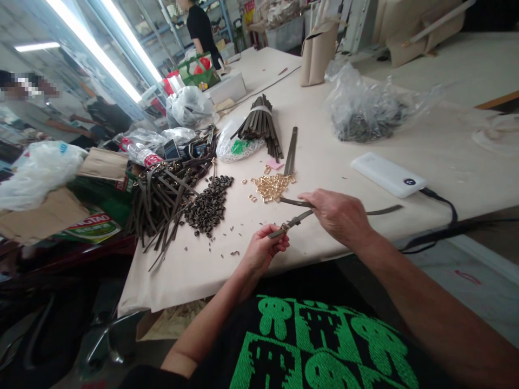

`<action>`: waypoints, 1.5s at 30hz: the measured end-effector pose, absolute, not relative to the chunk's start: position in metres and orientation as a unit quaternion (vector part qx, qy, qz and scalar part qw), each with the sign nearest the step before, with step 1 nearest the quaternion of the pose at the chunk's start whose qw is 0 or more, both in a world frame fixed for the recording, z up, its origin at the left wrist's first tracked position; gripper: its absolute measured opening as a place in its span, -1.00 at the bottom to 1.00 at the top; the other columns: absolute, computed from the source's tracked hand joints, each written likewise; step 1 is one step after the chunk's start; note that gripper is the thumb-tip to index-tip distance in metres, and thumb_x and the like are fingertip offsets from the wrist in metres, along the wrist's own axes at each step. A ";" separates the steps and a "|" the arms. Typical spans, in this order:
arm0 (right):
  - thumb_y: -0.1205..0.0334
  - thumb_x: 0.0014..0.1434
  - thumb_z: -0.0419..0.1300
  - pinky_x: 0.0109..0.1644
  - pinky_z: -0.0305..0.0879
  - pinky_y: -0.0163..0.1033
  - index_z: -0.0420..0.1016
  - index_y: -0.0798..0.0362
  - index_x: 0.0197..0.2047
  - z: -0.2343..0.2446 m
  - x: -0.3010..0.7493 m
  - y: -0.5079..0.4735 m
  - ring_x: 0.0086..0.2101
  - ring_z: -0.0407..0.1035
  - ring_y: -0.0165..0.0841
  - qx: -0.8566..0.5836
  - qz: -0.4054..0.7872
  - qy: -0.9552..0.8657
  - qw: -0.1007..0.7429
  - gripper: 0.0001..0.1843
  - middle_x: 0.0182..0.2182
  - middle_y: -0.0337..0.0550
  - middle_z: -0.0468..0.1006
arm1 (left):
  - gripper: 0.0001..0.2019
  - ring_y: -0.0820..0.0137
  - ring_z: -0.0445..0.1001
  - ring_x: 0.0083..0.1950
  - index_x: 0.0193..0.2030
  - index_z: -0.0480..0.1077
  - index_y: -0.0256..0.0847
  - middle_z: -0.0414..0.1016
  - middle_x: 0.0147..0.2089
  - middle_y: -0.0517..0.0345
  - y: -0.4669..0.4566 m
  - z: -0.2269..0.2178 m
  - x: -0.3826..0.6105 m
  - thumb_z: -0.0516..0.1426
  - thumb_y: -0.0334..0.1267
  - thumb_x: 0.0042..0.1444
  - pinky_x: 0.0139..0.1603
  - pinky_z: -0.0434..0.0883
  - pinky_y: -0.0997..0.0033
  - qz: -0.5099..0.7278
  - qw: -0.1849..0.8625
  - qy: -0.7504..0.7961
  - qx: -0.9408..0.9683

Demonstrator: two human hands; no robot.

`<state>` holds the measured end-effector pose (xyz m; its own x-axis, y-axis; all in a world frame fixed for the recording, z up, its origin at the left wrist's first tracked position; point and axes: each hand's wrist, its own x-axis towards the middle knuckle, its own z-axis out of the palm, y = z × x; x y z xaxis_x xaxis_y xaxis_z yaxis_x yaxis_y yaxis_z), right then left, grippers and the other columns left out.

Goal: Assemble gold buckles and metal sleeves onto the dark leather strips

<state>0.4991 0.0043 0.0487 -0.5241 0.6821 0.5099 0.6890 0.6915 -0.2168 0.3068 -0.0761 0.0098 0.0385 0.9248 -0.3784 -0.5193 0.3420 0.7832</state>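
My left hand point(265, 249) pinches the near end of a thin dark strap point(294, 220) with a small gold buckle on it, just above the table's front edge. My right hand point(338, 215) is closed on the same strap further along; the strap's tail point(385, 209) runs out to the right across the table. Just beyond my hands lies a small pile of gold buckles point(272, 186). A heap of small dark loops point(208, 204) sits to its left, and a loose pile of dark straps point(162, 197) lies further left.
A white power bank point(388, 174) with a black cable lies to the right. A tied bundle of straps point(261, 124), clear plastic bags point(365, 108) and a beige bag point(318, 51) stand farther back. Cardboard and bags crowd the left. Other people stand at the far left and back.
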 end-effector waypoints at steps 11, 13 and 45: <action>0.17 0.20 0.21 -0.53 0.10 -0.31 0.61 0.02 -0.14 0.051 0.496 -0.055 -0.59 0.21 -0.42 -0.430 0.386 -0.721 0.382 -0.79 -0.57 -0.31 0.41 | -0.72 0.58 0.41 -0.45 -0.45 0.40 -0.28 0.47 -0.46 0.21 -0.076 0.005 0.331 0.41 -0.23 -0.18 -0.42 0.33 0.65 0.585 0.654 0.433 0.207; 0.18 0.18 0.21 -0.52 0.08 -0.30 0.61 0.04 -0.19 0.036 0.484 -0.061 -0.58 0.18 -0.42 -0.427 0.380 -0.709 0.413 -0.81 -0.54 -0.29 0.43 | -0.74 0.56 0.40 -0.43 -0.45 0.41 -0.28 0.49 -0.43 0.19 -0.077 0.006 0.337 0.39 -0.22 -0.16 -0.38 0.32 0.61 0.582 0.648 0.430 0.238; -0.01 -0.05 0.30 -0.59 -0.03 -0.30 0.32 0.02 -0.60 0.011 0.483 -0.049 -0.68 0.05 -0.49 -0.479 0.621 -0.467 0.409 -0.66 -0.69 -0.32 0.34 | -0.88 0.52 0.38 -0.45 -0.45 0.46 -0.25 0.46 -0.53 0.26 -0.075 -0.008 0.361 0.31 -0.29 -0.11 -0.32 0.35 0.49 0.580 0.560 0.487 0.336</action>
